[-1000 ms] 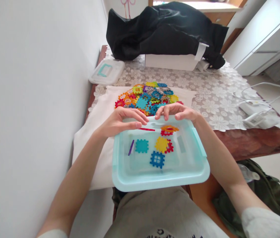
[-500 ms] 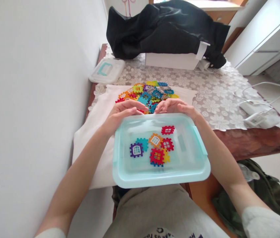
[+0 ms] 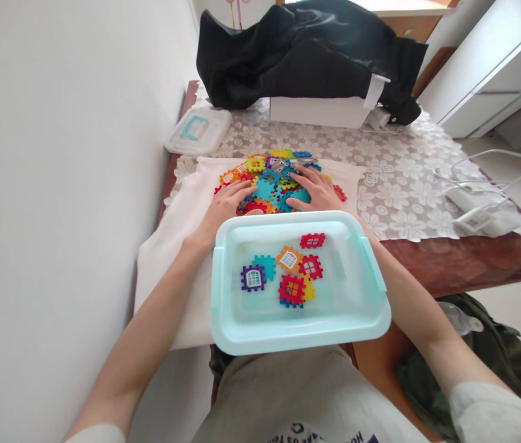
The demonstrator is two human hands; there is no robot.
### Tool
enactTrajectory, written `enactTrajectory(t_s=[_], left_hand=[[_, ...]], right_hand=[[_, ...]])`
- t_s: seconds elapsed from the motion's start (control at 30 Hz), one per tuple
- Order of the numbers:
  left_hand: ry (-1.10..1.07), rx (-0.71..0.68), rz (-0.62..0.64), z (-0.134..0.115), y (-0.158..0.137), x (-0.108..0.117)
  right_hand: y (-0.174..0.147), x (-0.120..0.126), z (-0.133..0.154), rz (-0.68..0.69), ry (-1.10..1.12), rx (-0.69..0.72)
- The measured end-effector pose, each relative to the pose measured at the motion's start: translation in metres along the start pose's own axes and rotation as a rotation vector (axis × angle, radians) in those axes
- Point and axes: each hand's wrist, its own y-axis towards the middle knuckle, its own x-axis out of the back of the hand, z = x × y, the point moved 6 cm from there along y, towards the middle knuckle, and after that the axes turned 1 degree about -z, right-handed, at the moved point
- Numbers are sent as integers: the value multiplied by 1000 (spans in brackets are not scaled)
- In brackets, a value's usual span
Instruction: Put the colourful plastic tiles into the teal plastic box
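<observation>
A heap of colourful square plastic building pieces (image 3: 267, 187) with notched edges lies on a white cloth (image 3: 181, 271). My left hand (image 3: 228, 209) rests at the heap's near left side, fingers stretched out. On its right side, my right hand (image 3: 316, 189) is spread over the pieces, with its fingertips touching them. Closer to my body stands a pale turquoise plastic box (image 3: 242, 329). Inside lie several pieces, among them a purple one (image 3: 254, 279) with a white window, a red one (image 3: 292, 289) and an orange one (image 3: 289, 259). The box rim hides part of both wrists.
A white lid (image 3: 217, 132) with a turquoise handle lies by the wall at the back left. Black fabric (image 3: 306, 55) covers a white box (image 3: 316, 112) at the back. A white cable (image 3: 510, 154) and adapter lie on the lace tablecloth (image 3: 399, 203) at right.
Both hands have moved forward from the box's far rim onto the heap. My right hand has spread its fingers over the pieces. The box and its contents look nearly unchanged.
</observation>
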Motion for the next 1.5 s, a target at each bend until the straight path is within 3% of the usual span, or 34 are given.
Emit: enactTrajectory(t_s=[0.33,0.47,0.77,0.9,1.13,1.33,1.5], left_hand=[[70,-6,-11,0,1,6],[61,21,-74,1,1,10],[-64,125,-163,0,-3,18],[-74,106,-184,-6,-3,19],[-11,67,-329,-21,-5,32],[-118,114,-299,-14,-5,24],[-32,122,-270,-7,-6,21]], right_hand=[[-2,7,11,-92,28,7],[-3,10,13,-137,53,32],[-4,2,11,-84,-10,77],[-3,-1,10,-53,-6,94],[-2,3,4,-101,1,44],[-1,6,-5,-130,6,-46],[1,16,-4,-182,14,-66]])
